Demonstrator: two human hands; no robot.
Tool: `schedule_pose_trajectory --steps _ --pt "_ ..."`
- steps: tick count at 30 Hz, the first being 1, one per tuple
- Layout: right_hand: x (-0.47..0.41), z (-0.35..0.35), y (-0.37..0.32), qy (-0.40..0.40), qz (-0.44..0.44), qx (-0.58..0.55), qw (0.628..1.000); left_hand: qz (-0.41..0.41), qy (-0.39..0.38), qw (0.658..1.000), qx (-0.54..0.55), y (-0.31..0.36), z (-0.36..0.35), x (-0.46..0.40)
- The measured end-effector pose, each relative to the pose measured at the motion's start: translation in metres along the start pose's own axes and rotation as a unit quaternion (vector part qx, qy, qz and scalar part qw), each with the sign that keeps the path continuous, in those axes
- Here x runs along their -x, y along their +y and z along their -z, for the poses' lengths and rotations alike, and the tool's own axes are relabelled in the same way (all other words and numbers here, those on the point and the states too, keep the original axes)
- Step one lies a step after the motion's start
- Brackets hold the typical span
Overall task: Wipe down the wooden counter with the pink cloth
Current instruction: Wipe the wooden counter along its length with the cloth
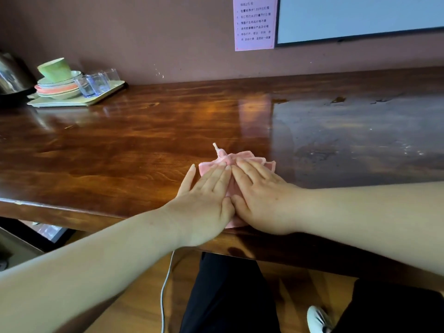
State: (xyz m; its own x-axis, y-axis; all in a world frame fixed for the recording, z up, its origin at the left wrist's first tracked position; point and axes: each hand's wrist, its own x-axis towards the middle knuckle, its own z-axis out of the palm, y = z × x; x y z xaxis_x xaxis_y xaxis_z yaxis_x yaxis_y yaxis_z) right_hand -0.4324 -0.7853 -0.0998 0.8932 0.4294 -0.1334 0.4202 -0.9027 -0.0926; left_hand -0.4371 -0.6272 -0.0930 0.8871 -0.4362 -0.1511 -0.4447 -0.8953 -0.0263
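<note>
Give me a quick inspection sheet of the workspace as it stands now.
Surface: glossy brown wooden counter, wet streaks at right.
Job's things: folded pink cloth flat near the front edge.
Clutter: pale green tray of stacked bowls, a green cup and clear glasses, far left; metal kettle beside it.
Grips: left hand and right hand pressing flat on the cloth.
Cables: white cable hanging below the counter.
Surroundings: brown wall, pink printed notice, whiteboard.

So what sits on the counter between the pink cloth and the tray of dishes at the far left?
Nothing: in the head view the wooden counter between the pink cloth and the tray is bare, glossy wood showing only reflections.
</note>
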Motion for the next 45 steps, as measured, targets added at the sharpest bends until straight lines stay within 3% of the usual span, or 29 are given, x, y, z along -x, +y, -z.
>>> schedule_pose_trajectory --steps 5,8,14,19,26,33,41,45 --pt "0.027 -0.016 -0.001 0.054 -0.016 -0.031 0.998 -0.050 0.014 0.999 -0.014 0.010 -0.006 0.014" --pt "0.032 -0.018 0.004 0.019 -0.002 0.018 1.000 -0.060 0.017 0.998 0.003 0.015 -0.009 0.011" --pt "0.002 0.000 0.029 0.010 -0.048 -0.005 0.999 -0.035 0.025 0.999 0.013 0.015 0.002 -0.038" --pt "0.029 -0.016 0.031 -0.001 -0.037 0.003 0.999 -0.091 0.083 0.992 0.003 0.024 -0.016 -0.022" --pt "-0.008 0.009 0.061 0.003 -0.073 -0.020 0.997 -0.025 0.021 0.999 -0.015 0.027 0.005 -0.084" --pt "0.001 -0.008 0.068 0.012 -0.073 -0.038 0.997 -0.085 0.099 0.991 -0.032 0.023 -0.016 -0.086" --pt "-0.060 0.021 0.123 0.018 -0.116 -0.037 0.992 -0.063 0.038 0.997 -0.007 0.021 0.019 -0.175" --pt "-0.061 0.006 0.127 0.014 -0.115 -0.045 0.992 -0.121 0.079 0.988 -0.051 0.011 0.001 -0.173"
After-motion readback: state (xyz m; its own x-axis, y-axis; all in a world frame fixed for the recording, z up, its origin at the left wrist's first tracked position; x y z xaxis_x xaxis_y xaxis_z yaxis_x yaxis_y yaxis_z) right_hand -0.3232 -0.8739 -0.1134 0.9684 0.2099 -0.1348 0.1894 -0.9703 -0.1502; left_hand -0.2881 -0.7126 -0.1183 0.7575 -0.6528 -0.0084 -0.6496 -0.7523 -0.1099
